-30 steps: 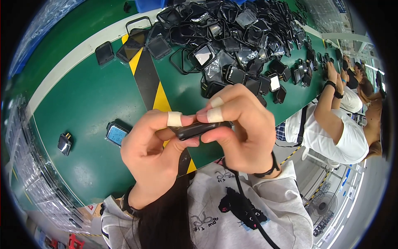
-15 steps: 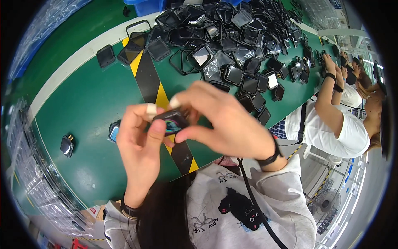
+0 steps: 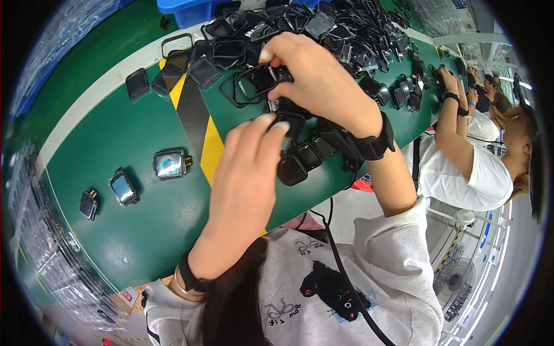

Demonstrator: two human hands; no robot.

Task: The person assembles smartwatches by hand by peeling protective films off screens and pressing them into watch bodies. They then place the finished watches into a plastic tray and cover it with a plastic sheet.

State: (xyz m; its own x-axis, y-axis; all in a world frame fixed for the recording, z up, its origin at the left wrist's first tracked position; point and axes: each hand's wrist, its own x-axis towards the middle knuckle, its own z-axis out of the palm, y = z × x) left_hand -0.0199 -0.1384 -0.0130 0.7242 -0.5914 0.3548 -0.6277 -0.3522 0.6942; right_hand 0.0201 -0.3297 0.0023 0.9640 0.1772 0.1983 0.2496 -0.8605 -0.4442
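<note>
My left hand [image 3: 245,173] reaches over the table with its fingers stretched out, the tips at a black square watch [image 3: 290,123]; its thumb is hidden. My right hand [image 3: 329,86] is above the near side of the pile, thumb and forefinger apart, around the edge of a black square frame [image 3: 257,81] with a shiny pane. Whether it touches the frame, I cannot tell. Left of my hands lie a watch with a colourful lit screen [image 3: 170,164], a watch with a bluish lit screen [image 3: 123,188] and a small dark watch [image 3: 88,205].
A heap of black frames and clear film [image 3: 323,26] covers the table's far side. Several dark watches [image 3: 309,154] sit beside my right wrist. A blue bin [image 3: 187,12] stands at the back. Another person [image 3: 467,155] works at the right. Yellow-black tape [image 3: 199,124] crosses the green table.
The watch with the colourful screen, held in both hands before, now lies on the table at the left. Both hands have moved away to the right and toward the pile.
</note>
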